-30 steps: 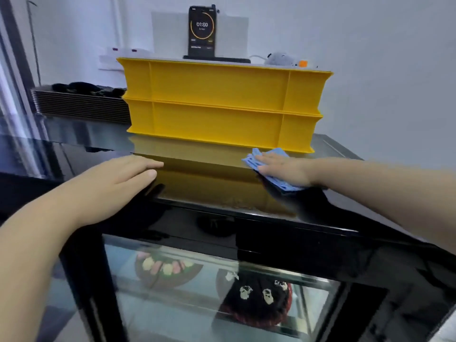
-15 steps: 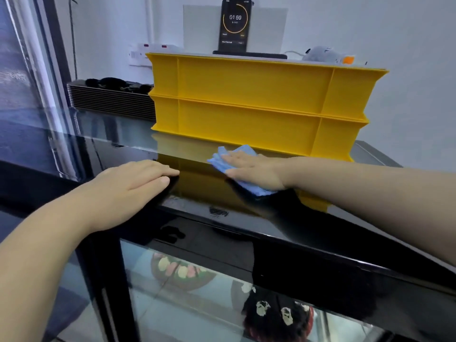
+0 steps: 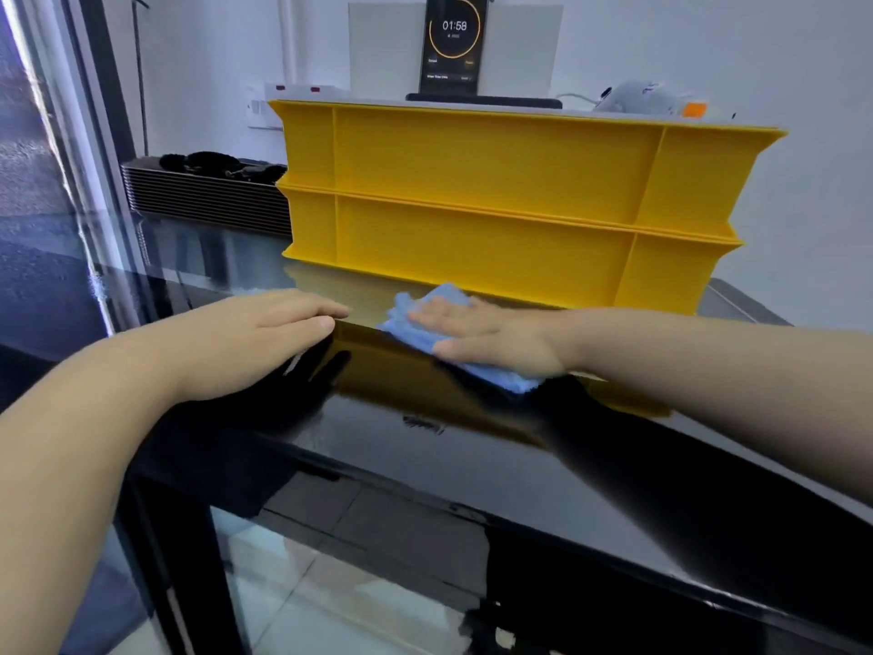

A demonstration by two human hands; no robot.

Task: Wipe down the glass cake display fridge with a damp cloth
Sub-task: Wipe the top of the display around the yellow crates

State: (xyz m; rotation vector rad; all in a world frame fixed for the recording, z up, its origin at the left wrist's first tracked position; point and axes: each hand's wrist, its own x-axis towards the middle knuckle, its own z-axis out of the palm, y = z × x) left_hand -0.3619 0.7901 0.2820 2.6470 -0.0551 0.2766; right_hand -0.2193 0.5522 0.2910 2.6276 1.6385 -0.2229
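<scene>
The display fridge has a glossy black top (image 3: 425, 446) and a glass front (image 3: 330, 602) below it. A folded blue cloth (image 3: 425, 319) lies on the top, just in front of the yellow crates. My right hand (image 3: 491, 335) presses flat on the cloth, fingers pointing left. My left hand (image 3: 255, 338) rests palm down on the bare top, a short gap left of the cloth, holding nothing.
Two stacked yellow crates (image 3: 496, 205) stand at the back of the fridge top, with a phone (image 3: 451, 40) showing a timer above them. A stack of dark trays (image 3: 208, 200) sits at the back left. A glass panel (image 3: 56, 182) rises on the left.
My right hand has slid the cloth leftward along the top, closer to my left hand. The view has shifted up and nearer, so the cakes inside are no longer seen.
</scene>
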